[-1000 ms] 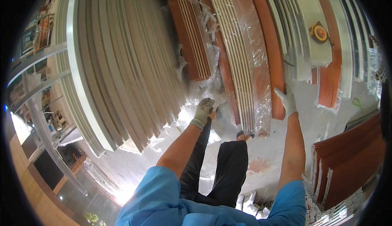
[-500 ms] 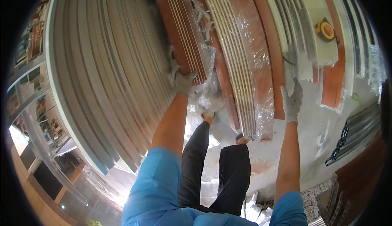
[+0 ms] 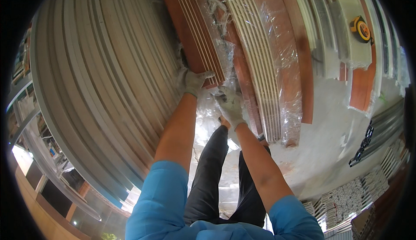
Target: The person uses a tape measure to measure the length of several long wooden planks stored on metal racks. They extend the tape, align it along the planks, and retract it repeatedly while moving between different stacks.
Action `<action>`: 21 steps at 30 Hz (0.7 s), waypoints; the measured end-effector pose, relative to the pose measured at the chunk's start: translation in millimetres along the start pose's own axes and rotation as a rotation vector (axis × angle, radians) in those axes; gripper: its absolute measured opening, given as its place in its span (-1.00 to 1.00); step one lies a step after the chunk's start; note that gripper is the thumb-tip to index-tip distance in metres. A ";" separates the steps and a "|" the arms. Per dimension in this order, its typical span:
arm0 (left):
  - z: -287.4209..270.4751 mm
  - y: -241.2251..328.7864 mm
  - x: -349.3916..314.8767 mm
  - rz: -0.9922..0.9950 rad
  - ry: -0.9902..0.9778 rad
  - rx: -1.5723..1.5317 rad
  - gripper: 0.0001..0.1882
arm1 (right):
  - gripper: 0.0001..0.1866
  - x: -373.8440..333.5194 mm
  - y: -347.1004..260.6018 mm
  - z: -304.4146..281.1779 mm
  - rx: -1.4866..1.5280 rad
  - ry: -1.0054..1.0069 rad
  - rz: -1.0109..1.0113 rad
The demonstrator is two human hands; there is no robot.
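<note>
A long red-brown panel with pale grooves runs away from me, its near end between my hands. My left hand, in a grey-white glove, grips the left side of that end, thumb laid across the grooved face and fingers hidden beneath. My right hand, gloved too, has its fingers bent around the panel's right end corner; the underside of this grip is hidden. Torn clear plastic wrap hangs along the panel's right edge and bunches below it.
Long grey-beige profiles are stacked at the left. To the right lie a cream ribbed panel and a plastic-wrapped brown panel. A yellow-black tape measure rests on pale boards. Dark profiles lie farther right.
My right hand has swung left from beside the brown panel at the right to the grooved panel's end. My left hand keeps its grip there. The view has shifted slightly.
</note>
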State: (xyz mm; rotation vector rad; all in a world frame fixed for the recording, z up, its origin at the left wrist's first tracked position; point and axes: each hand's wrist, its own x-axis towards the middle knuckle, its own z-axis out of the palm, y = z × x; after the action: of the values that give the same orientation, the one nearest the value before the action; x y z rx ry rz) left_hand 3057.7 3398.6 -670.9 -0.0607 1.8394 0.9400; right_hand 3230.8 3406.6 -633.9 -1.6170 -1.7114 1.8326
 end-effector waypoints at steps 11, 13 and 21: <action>-3.3 2.3 -5.3 -0.005 -0.041 -0.110 -0.45 | -0.64 26.7 10.1 31.7 0.753 0.056 0.469; -3.7 11.3 -10.2 -0.027 -0.048 -0.142 -0.46 | -0.62 30.2 11.0 31.7 0.767 0.036 0.493; 4.0 50.8 -51.0 -0.030 0.038 -0.114 -0.54 | -0.71 31.4 20.9 37.7 0.792 -0.070 0.480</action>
State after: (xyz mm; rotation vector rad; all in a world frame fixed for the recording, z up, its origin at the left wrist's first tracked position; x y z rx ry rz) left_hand 3062.6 3417.9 -601.6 -0.1772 1.8135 1.0285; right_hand 3200.7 3398.9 -677.3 -1.6529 -0.4540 2.3504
